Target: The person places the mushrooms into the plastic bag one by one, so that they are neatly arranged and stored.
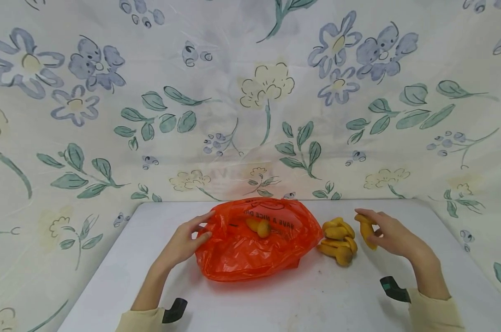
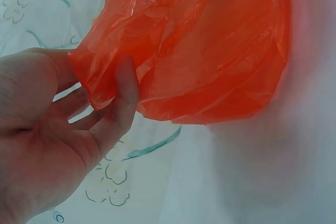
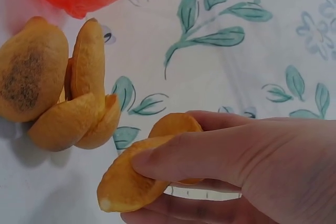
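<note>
A crumpled red plastic bag [image 1: 246,260] with dark printed lettering lies on the white table, its mouth facing the front. My left hand [image 1: 185,242] holds the bag's left edge; in the left wrist view its fingers and thumb close around a fold of the film. Inside the bag is a yellow lobed fruit [image 1: 262,227]. To the right of the bag, my right hand [image 1: 393,235] grips another yellow lobed fruit [image 3: 123,184] between thumb and fingers. Between that hand and the bag sit two more yellow fruits [image 1: 338,229], close together, one with a dark rough patch.
The white table [image 1: 275,304] ends at the back against a floral cloth [image 1: 234,129], which also hangs along both sides. Black straps or mounts [image 1: 175,311] stick out at both cuffs. Small dark specks dot the tabletop right of centre.
</note>
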Demonstrator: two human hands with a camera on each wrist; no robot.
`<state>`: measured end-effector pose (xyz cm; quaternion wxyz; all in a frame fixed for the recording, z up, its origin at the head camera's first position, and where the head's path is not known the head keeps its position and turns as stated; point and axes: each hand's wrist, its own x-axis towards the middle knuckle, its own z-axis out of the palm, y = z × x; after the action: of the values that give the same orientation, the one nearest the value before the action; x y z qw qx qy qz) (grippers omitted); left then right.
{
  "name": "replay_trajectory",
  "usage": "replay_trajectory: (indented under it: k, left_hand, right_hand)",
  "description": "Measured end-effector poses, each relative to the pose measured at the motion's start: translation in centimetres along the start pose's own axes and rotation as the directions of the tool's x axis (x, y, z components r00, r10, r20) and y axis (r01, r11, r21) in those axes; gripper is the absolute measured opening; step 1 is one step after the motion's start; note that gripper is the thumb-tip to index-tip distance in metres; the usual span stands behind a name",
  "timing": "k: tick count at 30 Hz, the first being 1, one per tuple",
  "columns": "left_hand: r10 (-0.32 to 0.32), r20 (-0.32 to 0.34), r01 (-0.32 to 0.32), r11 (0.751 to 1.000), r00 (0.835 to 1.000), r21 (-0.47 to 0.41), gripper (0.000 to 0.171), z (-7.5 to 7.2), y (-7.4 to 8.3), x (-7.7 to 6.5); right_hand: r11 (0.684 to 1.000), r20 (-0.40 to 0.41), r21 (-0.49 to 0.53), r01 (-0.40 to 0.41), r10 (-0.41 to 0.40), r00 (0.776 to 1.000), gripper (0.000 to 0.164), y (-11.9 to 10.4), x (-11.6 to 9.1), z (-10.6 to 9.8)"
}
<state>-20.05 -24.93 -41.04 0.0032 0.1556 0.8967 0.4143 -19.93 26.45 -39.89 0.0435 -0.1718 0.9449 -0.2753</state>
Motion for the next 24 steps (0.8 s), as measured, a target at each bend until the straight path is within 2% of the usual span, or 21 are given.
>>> replay_trajectory:
  k: [24]
  left_hand:
    - [0.014, -0.009, -0.014, 1.000, 1.000, 0.024, 0.057, 0.0, 0.0, 0.1]
  right_hand:
    - [0.999, -0.067, -0.035, 0.025, -0.027, 0.997, 0.063, -2.7, 0.3, -0.4]
